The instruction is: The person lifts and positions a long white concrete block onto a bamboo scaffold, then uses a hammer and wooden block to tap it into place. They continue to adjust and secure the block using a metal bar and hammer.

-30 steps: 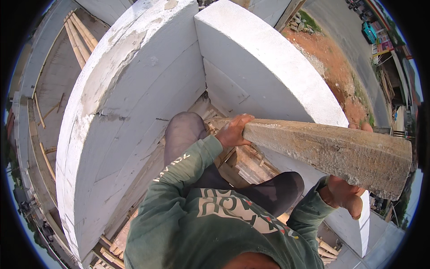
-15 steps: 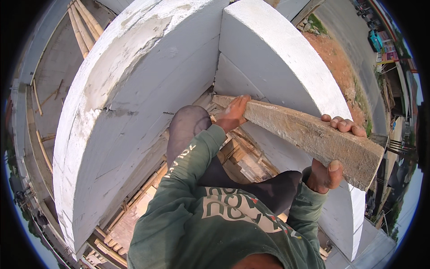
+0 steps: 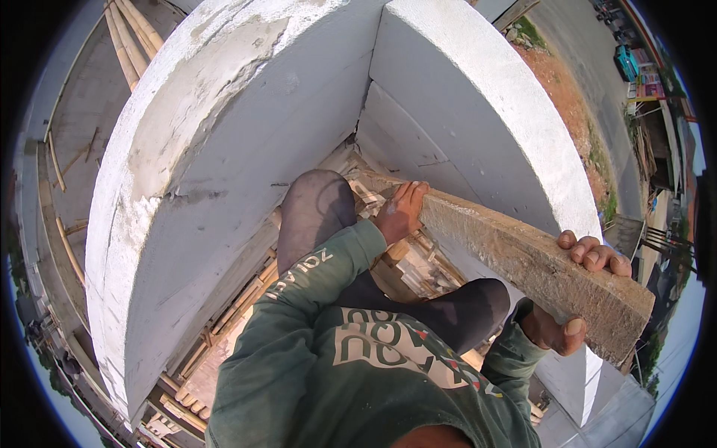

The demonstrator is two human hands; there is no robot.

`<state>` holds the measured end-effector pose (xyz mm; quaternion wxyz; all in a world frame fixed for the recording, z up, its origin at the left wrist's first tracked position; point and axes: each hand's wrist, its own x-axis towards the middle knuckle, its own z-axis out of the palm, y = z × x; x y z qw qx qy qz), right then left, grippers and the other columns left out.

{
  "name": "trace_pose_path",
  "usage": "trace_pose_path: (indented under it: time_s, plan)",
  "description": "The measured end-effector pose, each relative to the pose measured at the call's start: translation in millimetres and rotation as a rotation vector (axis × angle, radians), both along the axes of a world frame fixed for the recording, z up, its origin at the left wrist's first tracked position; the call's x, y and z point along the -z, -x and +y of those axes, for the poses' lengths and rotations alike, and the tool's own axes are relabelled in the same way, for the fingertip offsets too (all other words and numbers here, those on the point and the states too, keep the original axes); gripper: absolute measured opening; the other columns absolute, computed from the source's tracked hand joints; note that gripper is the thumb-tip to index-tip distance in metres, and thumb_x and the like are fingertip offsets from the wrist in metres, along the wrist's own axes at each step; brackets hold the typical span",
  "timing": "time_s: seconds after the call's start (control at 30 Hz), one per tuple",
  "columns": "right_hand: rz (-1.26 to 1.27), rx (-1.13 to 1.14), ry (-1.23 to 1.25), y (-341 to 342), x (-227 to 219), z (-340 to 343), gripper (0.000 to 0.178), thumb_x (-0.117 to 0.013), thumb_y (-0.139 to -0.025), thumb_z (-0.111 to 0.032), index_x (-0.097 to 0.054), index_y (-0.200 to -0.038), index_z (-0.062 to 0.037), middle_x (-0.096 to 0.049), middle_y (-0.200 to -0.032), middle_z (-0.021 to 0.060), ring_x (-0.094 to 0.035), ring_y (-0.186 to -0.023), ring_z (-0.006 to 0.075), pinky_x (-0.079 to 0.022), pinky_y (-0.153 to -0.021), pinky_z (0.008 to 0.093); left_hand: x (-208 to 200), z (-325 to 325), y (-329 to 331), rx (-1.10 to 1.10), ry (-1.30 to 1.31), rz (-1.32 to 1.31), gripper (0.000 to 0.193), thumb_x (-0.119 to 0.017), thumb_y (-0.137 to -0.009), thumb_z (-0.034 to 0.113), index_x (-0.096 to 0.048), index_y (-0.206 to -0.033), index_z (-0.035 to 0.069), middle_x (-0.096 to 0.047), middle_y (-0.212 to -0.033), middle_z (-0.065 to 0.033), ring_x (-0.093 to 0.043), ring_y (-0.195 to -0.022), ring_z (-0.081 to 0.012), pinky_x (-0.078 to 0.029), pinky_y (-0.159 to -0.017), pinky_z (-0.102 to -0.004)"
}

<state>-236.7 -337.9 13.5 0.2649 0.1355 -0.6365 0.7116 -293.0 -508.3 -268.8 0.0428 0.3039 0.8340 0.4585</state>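
Note:
A long, rough wooden plank [image 3: 515,243] slants from the wall corner down toward the right. My left hand [image 3: 403,212] grips it near its far, narrow-looking end, fingers over the top edge. At the thick near end my right hand [image 3: 582,287] has its fingers over the top and its thumb on the lower side. The plank lies along the inner side of the right block wall [image 3: 478,112]; whether it touches the wall I cannot tell. Its far tip sits near my bent knee [image 3: 320,205].
On the left rises another pale block wall [image 3: 246,149], meeting the right one in a corner. Below me are bamboo poles and boards [image 3: 216,351]. Outside lie more bamboo poles [image 3: 133,41], a road [image 3: 590,67] and a teal vehicle [image 3: 626,63].
The plank has shifted right and toward me, with both my hands moving along with it. My grip on it looks the same.

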Motion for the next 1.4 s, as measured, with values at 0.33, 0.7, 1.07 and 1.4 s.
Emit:
trace_pose_path:
  time_s: [0.33,0.7,1.07,1.4]
  plan:
    - [0.147,-0.186,-0.028,2,11,3,0.080,-0.077,-0.061,-0.028,-0.043,-0.131,-0.0094,-0.051,-0.106,0.0073,-0.051,-0.103,0.0231,-0.038,-0.097,0.0476,5,-10,26,-0.210,-0.068,0.247,0.064,-0.064,-0.066,-0.006,-0.042,-0.126,-0.005,-0.047,-0.128,-0.0246,-0.048,-0.116,-0.0437,-0.039,-0.102,-0.0483]
    - [-0.073,-0.012,-0.020,9,21,-14,0.078,-0.078,-0.061,-0.028,-0.044,-0.129,-0.0108,-0.050,-0.107,0.0073,-0.051,-0.104,0.0228,-0.039,-0.098,0.0468,13,1,3,-0.159,0.036,-0.092,0.066,-0.063,-0.071,-0.005,-0.039,-0.133,-0.003,-0.049,-0.128,-0.0245,-0.044,-0.125,-0.0424,-0.038,-0.108,-0.0468]
    - [0.011,-0.072,-0.045,-5,22,-13,0.078,-0.080,-0.061,-0.026,-0.044,-0.128,-0.0107,-0.051,-0.108,0.0072,-0.052,-0.106,0.0227,-0.040,-0.098,0.0465,11,-14,-13,-0.128,-0.001,0.004,0.059,-0.056,-0.071,-0.009,-0.040,-0.129,-0.007,-0.050,-0.122,-0.0274,-0.047,-0.117,-0.0457,-0.039,-0.104,-0.0480]
    - [0.044,0.196,-0.019,-40,-3,-23,0.083,-0.085,-0.065,-0.026,-0.041,-0.134,-0.0109,-0.051,-0.112,0.0047,-0.052,-0.109,0.0229,-0.042,-0.099,0.0440,-19,-20,14,-0.056,0.019,0.158,0.053,-0.053,-0.075,-0.010,-0.044,-0.127,-0.006,-0.051,-0.123,-0.0265,-0.048,-0.117,-0.0446,-0.041,-0.102,-0.0472]
